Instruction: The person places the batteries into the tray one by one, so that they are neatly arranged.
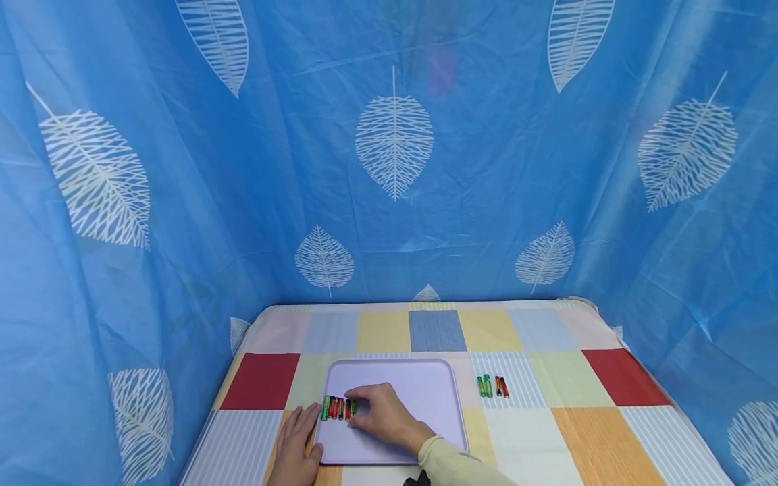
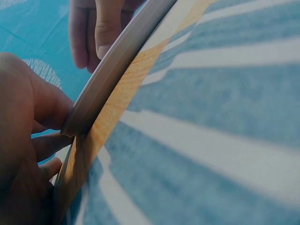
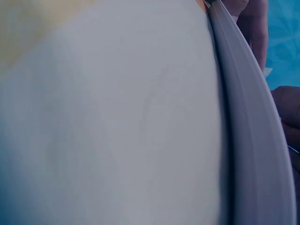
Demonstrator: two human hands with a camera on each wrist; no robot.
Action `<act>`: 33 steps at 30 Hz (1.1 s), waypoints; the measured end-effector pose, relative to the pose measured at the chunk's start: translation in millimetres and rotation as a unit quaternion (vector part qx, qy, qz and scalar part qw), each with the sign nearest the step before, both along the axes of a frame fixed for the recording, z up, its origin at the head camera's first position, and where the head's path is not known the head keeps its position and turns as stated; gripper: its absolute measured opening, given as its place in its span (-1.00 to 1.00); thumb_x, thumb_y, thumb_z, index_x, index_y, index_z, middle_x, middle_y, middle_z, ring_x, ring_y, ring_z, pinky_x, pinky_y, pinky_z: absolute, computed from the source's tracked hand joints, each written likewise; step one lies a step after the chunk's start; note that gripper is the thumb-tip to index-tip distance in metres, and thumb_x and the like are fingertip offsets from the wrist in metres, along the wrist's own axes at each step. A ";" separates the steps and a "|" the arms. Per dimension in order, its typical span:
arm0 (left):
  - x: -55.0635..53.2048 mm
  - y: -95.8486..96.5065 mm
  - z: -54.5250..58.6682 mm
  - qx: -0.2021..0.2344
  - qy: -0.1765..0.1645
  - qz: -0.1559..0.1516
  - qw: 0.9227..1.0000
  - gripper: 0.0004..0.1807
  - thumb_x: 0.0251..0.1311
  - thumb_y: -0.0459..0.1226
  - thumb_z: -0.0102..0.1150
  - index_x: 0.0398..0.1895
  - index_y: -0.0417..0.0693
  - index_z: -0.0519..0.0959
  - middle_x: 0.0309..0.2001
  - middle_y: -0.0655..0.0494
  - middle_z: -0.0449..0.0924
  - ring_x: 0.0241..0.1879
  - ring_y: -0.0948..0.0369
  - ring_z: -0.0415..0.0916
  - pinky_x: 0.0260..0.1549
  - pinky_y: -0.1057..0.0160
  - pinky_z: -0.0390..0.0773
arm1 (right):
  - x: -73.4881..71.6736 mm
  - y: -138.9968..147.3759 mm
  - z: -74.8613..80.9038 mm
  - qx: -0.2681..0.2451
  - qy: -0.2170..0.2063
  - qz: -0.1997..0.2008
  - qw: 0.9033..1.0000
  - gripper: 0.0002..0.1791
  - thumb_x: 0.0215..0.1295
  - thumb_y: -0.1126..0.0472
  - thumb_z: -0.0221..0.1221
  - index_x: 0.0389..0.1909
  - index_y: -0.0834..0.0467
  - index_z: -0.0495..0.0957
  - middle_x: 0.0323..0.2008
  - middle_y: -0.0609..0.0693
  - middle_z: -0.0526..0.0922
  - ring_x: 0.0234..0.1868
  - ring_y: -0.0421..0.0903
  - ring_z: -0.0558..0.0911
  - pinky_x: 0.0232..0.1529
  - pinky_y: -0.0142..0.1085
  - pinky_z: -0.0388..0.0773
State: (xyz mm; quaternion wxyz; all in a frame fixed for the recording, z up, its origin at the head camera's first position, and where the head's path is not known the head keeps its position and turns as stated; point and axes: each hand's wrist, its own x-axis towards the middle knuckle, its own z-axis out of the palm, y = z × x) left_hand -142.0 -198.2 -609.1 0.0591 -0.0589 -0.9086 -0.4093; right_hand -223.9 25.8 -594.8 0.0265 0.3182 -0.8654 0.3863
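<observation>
A pale lilac tray (image 1: 428, 391) lies on the table, with a row of red and green batteries (image 1: 333, 408) standing out near its left edge. At the right end of that row my right hand (image 1: 385, 413) pinches a green battery (image 1: 354, 408) between thumb and fingers, low over the tray. My left hand (image 1: 296, 449) rests at the tray's lower left edge, its fingers extended along the side and the thumb by the corner. In the left wrist view, the left thumb and fingers are right at the tray rim (image 2: 108, 70). The right wrist view shows mainly the tray's outer wall (image 3: 255, 122).
Right of the tray lie two green batteries (image 1: 484, 385) and two slimmer red-and-black batteries (image 1: 501, 386). A patchwork cloth (image 1: 419, 331) covers the table. Blue curtains (image 1: 395, 223) with white leaves enclose the back and sides. A small black object (image 1: 417, 479) shows at the bottom edge.
</observation>
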 end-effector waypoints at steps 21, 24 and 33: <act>-0.4 -0.3 -6.7 0.003 0.038 -0.002 0.999 -0.21 0.02 -0.56 0.30 0.47 -0.37 0.51 0.47 -0.36 0.52 0.54 -0.44 0.17 0.50 -0.54 0.05 | -0.7 21.3 3.3 -0.008 0.001 0.002 1.000 -0.49 0.15 0.23 0.58 0.17 0.17 0.79 0.10 -0.02 0.86 0.18 -0.15 0.80 0.28 -0.29 0.73; -1.1 -0.8 -6.7 0.007 0.034 -0.004 0.999 -0.21 0.03 -0.55 0.29 0.48 -0.38 0.50 0.48 -0.37 0.50 0.54 -0.46 0.15 0.50 -0.56 0.03 | -2.3 32.1 4.6 -0.017 -0.015 0.002 1.000 -0.48 0.16 0.21 0.59 0.18 0.18 0.79 0.12 -0.02 0.86 0.19 -0.14 0.80 0.29 -0.27 0.73; -2.4 0.1 -2.5 0.026 -0.028 -0.001 0.999 -0.19 0.07 -0.55 0.26 0.52 -0.40 0.45 0.55 -0.39 0.42 0.62 -0.45 0.02 0.57 -0.57 -0.11 | -6.5 71.1 7.8 -0.046 -0.074 0.009 0.996 -0.48 0.25 0.16 0.56 0.22 0.18 0.77 0.17 0.01 0.84 0.22 -0.13 0.78 0.32 -0.27 0.72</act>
